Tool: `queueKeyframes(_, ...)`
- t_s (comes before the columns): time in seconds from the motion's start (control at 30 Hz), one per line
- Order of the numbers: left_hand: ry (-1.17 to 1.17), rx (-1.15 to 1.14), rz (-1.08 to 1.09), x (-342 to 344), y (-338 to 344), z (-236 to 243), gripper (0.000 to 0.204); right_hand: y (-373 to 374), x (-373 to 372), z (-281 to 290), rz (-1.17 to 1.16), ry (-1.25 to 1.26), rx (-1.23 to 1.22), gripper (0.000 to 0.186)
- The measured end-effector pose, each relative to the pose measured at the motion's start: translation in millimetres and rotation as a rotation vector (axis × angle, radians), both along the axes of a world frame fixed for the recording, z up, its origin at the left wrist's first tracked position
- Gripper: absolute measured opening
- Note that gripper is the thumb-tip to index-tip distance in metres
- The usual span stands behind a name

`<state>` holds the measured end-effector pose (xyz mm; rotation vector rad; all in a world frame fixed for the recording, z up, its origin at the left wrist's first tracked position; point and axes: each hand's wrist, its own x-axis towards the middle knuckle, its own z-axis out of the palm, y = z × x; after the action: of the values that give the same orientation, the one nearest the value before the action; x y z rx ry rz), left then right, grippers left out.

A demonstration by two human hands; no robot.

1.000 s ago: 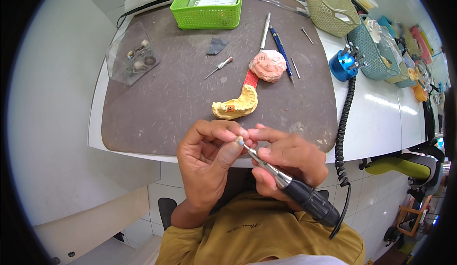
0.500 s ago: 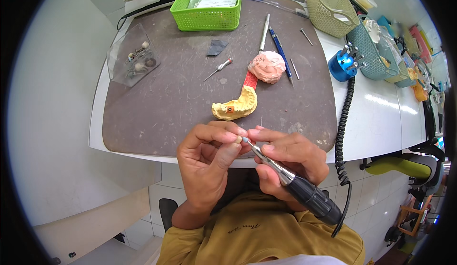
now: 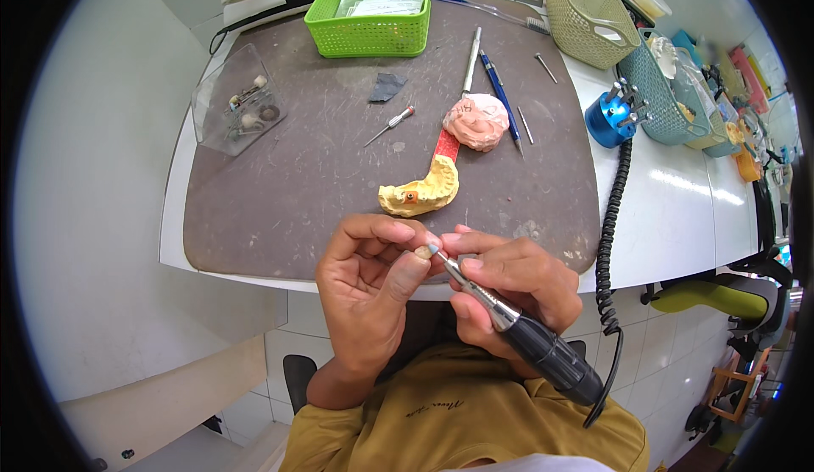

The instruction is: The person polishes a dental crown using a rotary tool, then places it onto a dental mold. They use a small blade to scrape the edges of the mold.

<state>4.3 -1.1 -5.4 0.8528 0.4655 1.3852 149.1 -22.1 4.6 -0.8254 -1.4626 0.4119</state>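
Cream-coloured and small, a tooth-shaped piece sits pinched between thumb and fingertips of my left hand, near the front edge of the brown mat. My right hand has its fingers closed around a black-and-silver rotary handpiece, its bluish tip just beside the piece; whether the two touch, I cannot tell. Beyond my hands, a yellow dental model lies on the mat, and past it a pink model, a red strip between them.
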Motion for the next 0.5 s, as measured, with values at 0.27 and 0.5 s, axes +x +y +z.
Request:
queueKeyframes(0.27,-0.017,-0.017,-0.014,-0.2,1.2,0.5,0.034,-1.7,2.1,2.2,0.036,-0.001,-0.011,0.028)
queueKeyframes(0.5,-0.015,-0.015,-0.016,-0.2,1.4,0.6,0.036,-1.4,1.5,1.0,0.032,0.007,-0.014,0.028)
